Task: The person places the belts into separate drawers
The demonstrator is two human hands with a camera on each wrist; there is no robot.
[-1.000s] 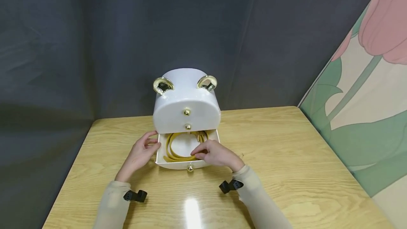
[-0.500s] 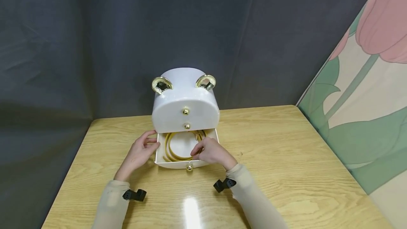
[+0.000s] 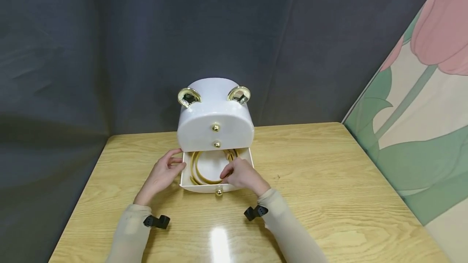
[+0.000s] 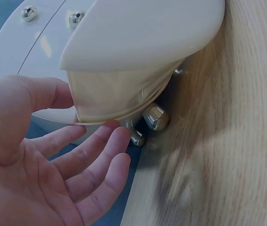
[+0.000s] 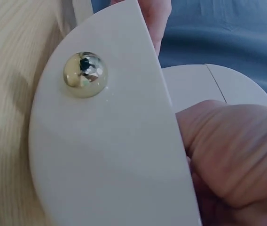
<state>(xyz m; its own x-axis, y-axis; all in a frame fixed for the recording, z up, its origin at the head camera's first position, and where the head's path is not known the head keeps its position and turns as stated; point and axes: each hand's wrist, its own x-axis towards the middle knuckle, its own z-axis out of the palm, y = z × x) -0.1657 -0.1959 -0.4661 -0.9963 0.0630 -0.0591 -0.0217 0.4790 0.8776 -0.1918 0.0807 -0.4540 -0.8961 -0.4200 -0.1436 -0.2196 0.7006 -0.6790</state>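
Observation:
A yellow belt (image 3: 208, 181) with a gold-coloured buckle (image 3: 229, 157) lies coiled in the pulled-out lower drawer of a white cabinet (image 3: 215, 115). My right hand (image 3: 243, 176) reaches over the drawer's front and pinches the near right part of the coil. In the right wrist view, the drawer front (image 5: 119, 122) hides those fingertips. My left hand (image 3: 162, 175) is at the drawer's left side. The left wrist view shows its thumb touching the drawer's side wall (image 4: 110, 94), with the other fingers loosely extended beside the cabinet.
Two gold-rimmed ears (image 3: 189, 97) stick up from the cabinet top. Round gold knobs (image 3: 216, 127) stand out from its front, and another knob (image 3: 219, 192) is on the drawer. A dark curtain (image 3: 219, 23) hangs behind the wooden table (image 3: 310, 182).
My right hand and forearm have shifted slightly left, the fingers staying at the coil. The belt's near strands have moved a little inside the drawer. My left hand keeps its place.

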